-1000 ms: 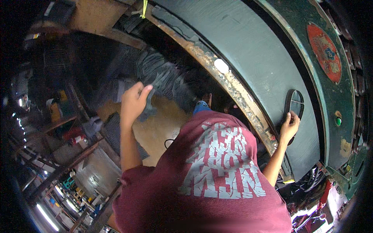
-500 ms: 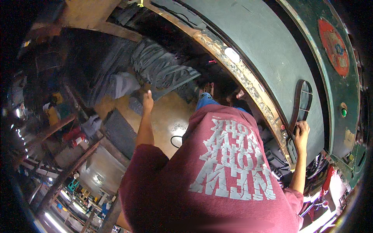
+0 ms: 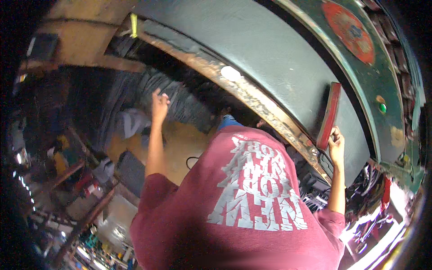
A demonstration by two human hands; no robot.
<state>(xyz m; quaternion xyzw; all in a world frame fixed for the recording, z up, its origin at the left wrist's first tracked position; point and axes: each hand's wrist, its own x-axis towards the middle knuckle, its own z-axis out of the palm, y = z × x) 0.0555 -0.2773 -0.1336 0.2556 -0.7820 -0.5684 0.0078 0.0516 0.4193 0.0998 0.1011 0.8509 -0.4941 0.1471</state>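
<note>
My right hand (image 3: 336,141) pinches the lower end of a long, narrow cutting die (image 3: 330,114), a looped steel band with a reddish-brown side. The die is tipped up on its edge above the dark grey-green sheet (image 3: 288,63) on the machine bed. My left hand (image 3: 160,103) is held out to the left in the air, fingers apart and bent, holding nothing. Behind it lies a pile of dark folded sheet material (image 3: 177,96), blurred here.
Along the bed's near side runs a worn, chipped edge (image 3: 252,96) with a white oval piece (image 3: 231,73) on it. Beyond the sheet stands a green machine beam (image 3: 310,18) with a red oval plate (image 3: 348,31) and green button (image 3: 382,108). A yellow strip (image 3: 134,25) hangs at the bed's far-left corner.
My right hand has turned the cutting die from showing its open loop to showing its reddish side. The left hand has risen slightly and its fingers have bent. The whole view has shifted.
</note>
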